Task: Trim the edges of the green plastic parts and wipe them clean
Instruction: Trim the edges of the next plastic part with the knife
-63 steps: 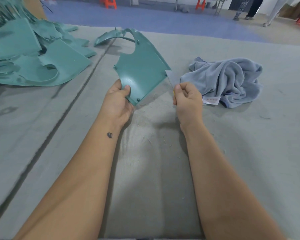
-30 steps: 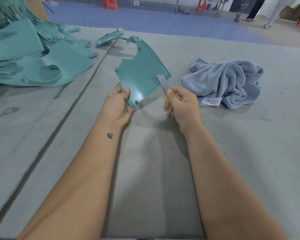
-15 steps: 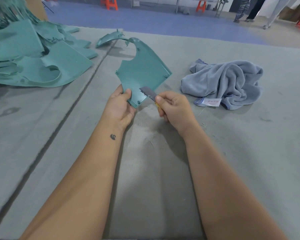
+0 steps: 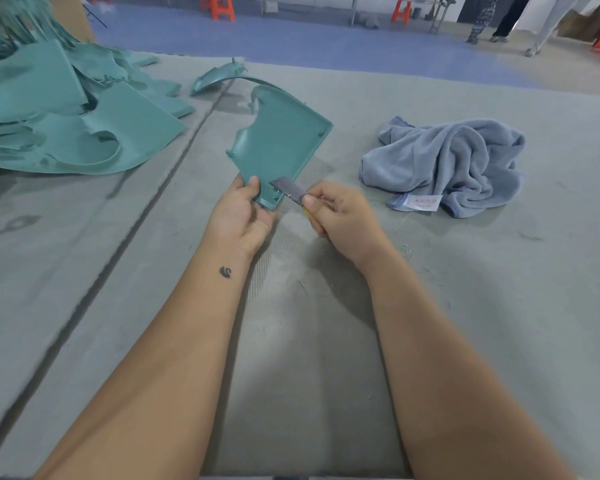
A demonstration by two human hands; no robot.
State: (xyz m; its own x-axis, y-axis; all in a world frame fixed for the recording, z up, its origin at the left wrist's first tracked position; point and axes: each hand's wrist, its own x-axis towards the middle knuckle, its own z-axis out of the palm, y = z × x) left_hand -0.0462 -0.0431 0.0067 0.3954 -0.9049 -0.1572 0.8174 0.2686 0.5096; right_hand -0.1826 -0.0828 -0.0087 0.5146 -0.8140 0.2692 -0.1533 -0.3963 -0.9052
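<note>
On the grey mat [image 4: 326, 341], my left hand [image 4: 243, 216] grips the green panel [image 4: 278, 150], right hand [image 4: 340, 220] pinches the blade [image 4: 286, 191] at its corner; trimming underway, towel [image 4: 447, 161] untouched, pile [image 4: 66, 116] waiting.

Left hand [image 4: 241, 216] holds green part [image 4: 279, 147]; right hand [image 4: 342, 216] presses blade [image 4: 286, 190] against it.

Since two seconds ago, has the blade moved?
Yes. The blade has slid down the green part's right edge toward its near corner, away from the blue towel.
</note>
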